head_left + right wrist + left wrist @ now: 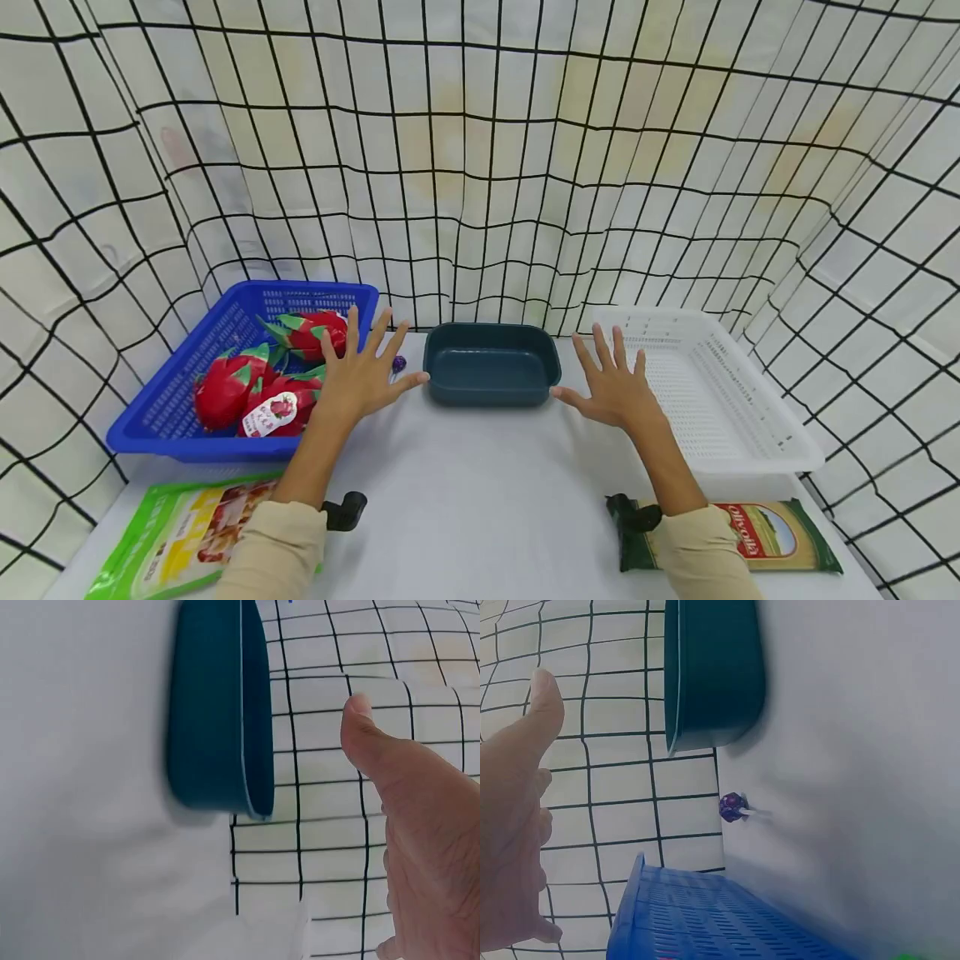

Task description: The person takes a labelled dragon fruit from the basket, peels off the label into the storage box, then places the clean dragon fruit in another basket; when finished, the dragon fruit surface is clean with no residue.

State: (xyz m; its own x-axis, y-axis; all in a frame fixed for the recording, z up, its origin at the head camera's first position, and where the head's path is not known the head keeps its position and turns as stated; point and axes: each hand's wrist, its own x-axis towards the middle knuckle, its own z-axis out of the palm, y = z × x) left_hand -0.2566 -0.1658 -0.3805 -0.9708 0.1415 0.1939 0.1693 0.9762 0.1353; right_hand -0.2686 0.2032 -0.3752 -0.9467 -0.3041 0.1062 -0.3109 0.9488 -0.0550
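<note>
My left hand [363,379] hovers with fingers spread between the blue basket and the teal dish, holding nothing. Spread likewise, my right hand [611,387] is above the table between the dish and the white basket. The teal rectangular dish [491,396] stands at the back middle, its inside bare. Beside the left hand, a purple-wrapped lollipop [733,807] lies on the table with its white stick showing. Several red dragon fruits [232,387] with green tips sit in the blue basket [202,450]; one bears a white label. The left hand partly overlaps that basket in the head view.
A white basket [757,462] stands at the right. Near the front left lies a green and yellow food packet [172,533], partly under the left sleeve. An Olivoila pasta packet [780,533] lies under the right forearm. Black wire mesh [495,175] surrounds the table's back and sides.
</note>
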